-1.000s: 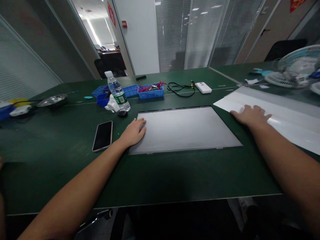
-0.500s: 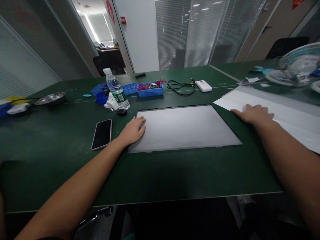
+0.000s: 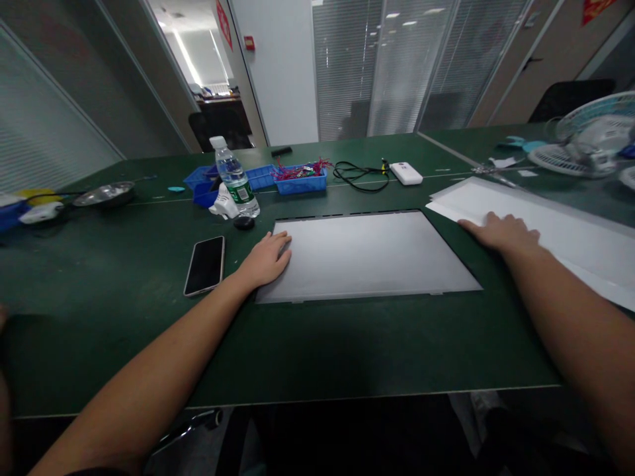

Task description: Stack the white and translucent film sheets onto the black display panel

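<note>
On the green table [image 3: 347, 344], the left hand [image 3: 265, 259] lies flat and open, pinning the grey panel [image 3: 367, 254] by its edge; the right hand [image 3: 501, 231], open too, presses the white sheets [image 3: 560, 228] flat.

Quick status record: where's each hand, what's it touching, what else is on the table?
left hand: flat, open, on the left edge of the grey panel
right hand: flat, open, on the white sheets right of the panel
grey panel: lying flat on the green table
left of panel: phone, screen up
behind panel: water bottle, blue trays, black cable
</note>
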Demonstrator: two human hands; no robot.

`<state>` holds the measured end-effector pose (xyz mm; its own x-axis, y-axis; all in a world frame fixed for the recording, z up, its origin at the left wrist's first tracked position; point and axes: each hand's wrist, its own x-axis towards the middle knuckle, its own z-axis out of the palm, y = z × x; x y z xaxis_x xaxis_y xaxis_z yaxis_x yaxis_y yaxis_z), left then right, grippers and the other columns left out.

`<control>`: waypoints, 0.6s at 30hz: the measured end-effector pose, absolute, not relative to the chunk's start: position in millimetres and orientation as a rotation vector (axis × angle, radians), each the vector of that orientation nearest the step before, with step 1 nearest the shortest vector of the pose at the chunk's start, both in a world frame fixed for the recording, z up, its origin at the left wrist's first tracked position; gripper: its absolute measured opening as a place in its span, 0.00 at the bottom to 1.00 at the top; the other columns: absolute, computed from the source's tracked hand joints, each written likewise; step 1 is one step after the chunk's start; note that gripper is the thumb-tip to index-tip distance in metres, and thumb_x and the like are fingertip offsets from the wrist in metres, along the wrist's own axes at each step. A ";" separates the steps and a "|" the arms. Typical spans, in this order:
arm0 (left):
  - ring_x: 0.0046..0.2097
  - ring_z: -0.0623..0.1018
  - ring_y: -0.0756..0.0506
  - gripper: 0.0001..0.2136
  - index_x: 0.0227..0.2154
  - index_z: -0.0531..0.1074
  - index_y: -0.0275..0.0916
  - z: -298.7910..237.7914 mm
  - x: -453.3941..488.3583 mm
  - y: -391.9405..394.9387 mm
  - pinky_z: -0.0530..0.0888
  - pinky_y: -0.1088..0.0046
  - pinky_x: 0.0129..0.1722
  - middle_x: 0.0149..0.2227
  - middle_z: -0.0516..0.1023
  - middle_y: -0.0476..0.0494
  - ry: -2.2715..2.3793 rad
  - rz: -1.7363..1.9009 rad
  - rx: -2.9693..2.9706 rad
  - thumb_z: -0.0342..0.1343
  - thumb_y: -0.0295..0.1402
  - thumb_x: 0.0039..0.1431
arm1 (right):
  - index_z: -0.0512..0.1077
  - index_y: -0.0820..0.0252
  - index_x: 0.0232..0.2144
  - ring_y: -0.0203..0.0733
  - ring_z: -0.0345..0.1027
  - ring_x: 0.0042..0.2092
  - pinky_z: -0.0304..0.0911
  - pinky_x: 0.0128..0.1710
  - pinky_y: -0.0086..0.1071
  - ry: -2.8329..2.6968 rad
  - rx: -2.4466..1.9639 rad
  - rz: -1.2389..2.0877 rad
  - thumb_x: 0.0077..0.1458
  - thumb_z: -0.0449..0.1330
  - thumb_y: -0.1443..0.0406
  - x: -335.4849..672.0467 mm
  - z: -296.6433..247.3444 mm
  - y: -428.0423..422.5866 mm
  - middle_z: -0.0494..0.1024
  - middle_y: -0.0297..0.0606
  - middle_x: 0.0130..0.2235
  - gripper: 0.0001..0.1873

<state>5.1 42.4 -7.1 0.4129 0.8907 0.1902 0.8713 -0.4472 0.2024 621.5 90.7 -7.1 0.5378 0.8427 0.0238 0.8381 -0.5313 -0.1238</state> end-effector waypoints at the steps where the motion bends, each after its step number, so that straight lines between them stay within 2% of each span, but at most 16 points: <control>1: 0.77 0.68 0.34 0.30 0.68 0.71 0.28 -6.9 5.4 42.2 0.55 0.47 0.81 0.74 0.70 0.25 1.611 0.418 2.579 0.44 0.43 0.74 | 0.71 0.63 0.71 0.82 0.60 0.71 0.53 0.66 0.75 -1.479 -2.645 0.039 0.61 0.43 0.24 621.3 -5.2 91.2 0.67 0.72 0.71 0.60; 5: 0.77 0.68 0.35 0.30 0.68 0.71 0.29 -6.2 6.0 42.1 0.55 0.47 0.81 0.74 0.71 0.26 1.615 0.425 2.568 0.44 0.44 0.74 | 0.78 0.60 0.63 0.80 0.67 0.65 0.62 0.60 0.71 -1.573 -2.650 -0.086 0.64 0.46 0.29 616.6 2.4 91.8 0.74 0.70 0.65 0.50; 9: 0.77 0.68 0.35 0.30 0.69 0.71 0.32 -6.0 5.9 42.3 0.55 0.46 0.81 0.74 0.71 0.28 1.605 0.423 2.563 0.44 0.44 0.73 | 0.81 0.60 0.61 0.75 0.69 0.62 0.68 0.55 0.62 -1.671 -2.618 -0.194 0.67 0.48 0.33 610.2 6.9 89.5 0.76 0.67 0.63 0.45; 14: 0.77 0.68 0.34 0.30 0.69 0.71 0.32 -6.5 5.4 42.3 0.55 0.45 0.81 0.74 0.70 0.29 1.611 0.429 2.561 0.44 0.44 0.74 | 0.83 0.59 0.57 0.70 0.73 0.58 0.69 0.50 0.55 -1.700 -2.553 -0.214 0.73 0.46 0.42 606.6 10.4 86.5 0.80 0.63 0.59 0.37; 18: 0.77 0.67 0.34 0.31 0.69 0.70 0.30 -6.8 5.2 42.2 0.54 0.46 0.81 0.74 0.70 0.27 1.607 0.418 2.569 0.43 0.45 0.74 | 0.81 0.64 0.59 0.68 0.76 0.55 0.69 0.49 0.52 -1.655 -2.547 -0.231 0.75 0.42 0.52 606.9 11.8 84.4 0.81 0.66 0.57 0.35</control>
<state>5.2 42.2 -6.8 0.4115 0.8922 0.1861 0.8696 -0.4455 0.2128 606.9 84.4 11.8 0.3996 0.8992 0.1784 0.9137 -0.4065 0.0020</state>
